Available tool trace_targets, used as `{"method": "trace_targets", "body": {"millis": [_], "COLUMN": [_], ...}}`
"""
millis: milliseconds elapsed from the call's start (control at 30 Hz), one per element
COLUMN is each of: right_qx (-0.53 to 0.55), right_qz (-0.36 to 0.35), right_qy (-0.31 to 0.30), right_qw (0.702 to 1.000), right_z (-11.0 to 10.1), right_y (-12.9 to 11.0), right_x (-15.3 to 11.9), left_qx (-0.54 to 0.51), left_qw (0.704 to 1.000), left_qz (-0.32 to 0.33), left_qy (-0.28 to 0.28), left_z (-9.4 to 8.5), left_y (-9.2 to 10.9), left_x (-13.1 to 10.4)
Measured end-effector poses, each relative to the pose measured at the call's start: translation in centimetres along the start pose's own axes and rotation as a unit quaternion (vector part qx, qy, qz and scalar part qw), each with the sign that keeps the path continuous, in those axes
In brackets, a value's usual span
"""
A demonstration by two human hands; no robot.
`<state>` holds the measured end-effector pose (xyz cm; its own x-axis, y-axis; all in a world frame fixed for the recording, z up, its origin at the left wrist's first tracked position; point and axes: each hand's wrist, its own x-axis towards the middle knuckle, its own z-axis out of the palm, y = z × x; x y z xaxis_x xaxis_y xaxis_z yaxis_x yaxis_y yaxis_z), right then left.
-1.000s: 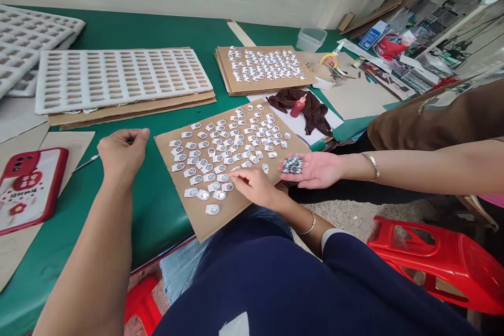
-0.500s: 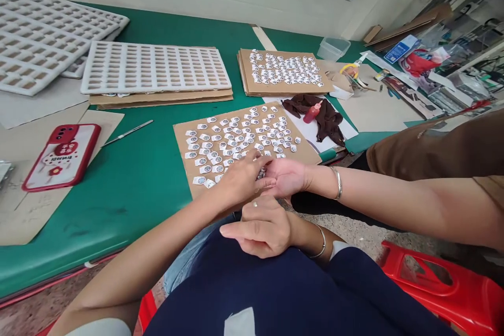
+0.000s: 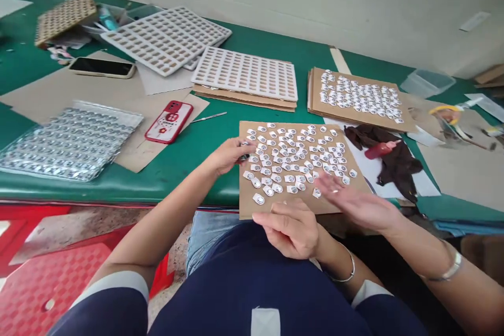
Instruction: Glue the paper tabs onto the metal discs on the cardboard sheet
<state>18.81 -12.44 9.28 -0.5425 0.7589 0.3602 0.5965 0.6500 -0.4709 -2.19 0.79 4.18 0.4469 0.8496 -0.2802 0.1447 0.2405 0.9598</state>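
Observation:
My left hand (image 3: 228, 157) is closed at the left edge of a brown cardboard sheet (image 3: 252, 209), with small dark, shiny metal pieces (image 3: 245, 151) in its fingers. White paper tags, each with a small round metallic piece, lie in rough rows across the sheet. My right hand (image 3: 293, 228) is above the sheet's near edge, palm inward and fingers curled, the foremost finger pointing left. Whatever it may hold is hidden. Beyond it a co-worker's hand (image 3: 360, 202), wearing a ring, reaches in from the right, palm up and open over the sheet's right side.
A red-cased phone (image 3: 169, 122) and a thin metal tool (image 3: 208, 117) lie left. White slotted trays (image 3: 246, 76) stand behind. At back right is a cardboard stack (image 3: 362, 115) bearing more tags. A red bottle (image 3: 381, 149) rests on dark cloth (image 3: 399, 173). Bagged parts (image 3: 69, 142) lie far left.
My left hand has left the co-worker's palm and moved left with the metal pieces. The co-worker's hand has drawn back to the right. The view has turned left.

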Motion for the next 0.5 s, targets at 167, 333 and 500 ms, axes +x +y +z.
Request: {"method": "trace_targets", "body": {"millis": [167, 333, 500], "right_qx": [0.095, 0.052, -0.039], "right_qz": [-0.038, 0.086, 0.136], "right_qy": [0.026, -0.087, -0.154], "right_qw": [0.994, 0.991, 0.978], "right_z": [4.7, 6.4, 9.3], "right_y": [-0.9, 3.3, 5.6], "right_x": [3.9, 10.2, 15.0], "left_qx": [0.202, 0.311, 0.295], "left_qw": [0.970, 0.923, 0.904], "left_qz": [0.034, 0.077, 0.107], "left_qy": [0.130, 0.215, 0.291], "left_z": [-6.3, -10.8, -13.0], "left_y": [-1.1, -0.5, -1.2], "left_x": [-1.6, -0.2, 2.7]}}
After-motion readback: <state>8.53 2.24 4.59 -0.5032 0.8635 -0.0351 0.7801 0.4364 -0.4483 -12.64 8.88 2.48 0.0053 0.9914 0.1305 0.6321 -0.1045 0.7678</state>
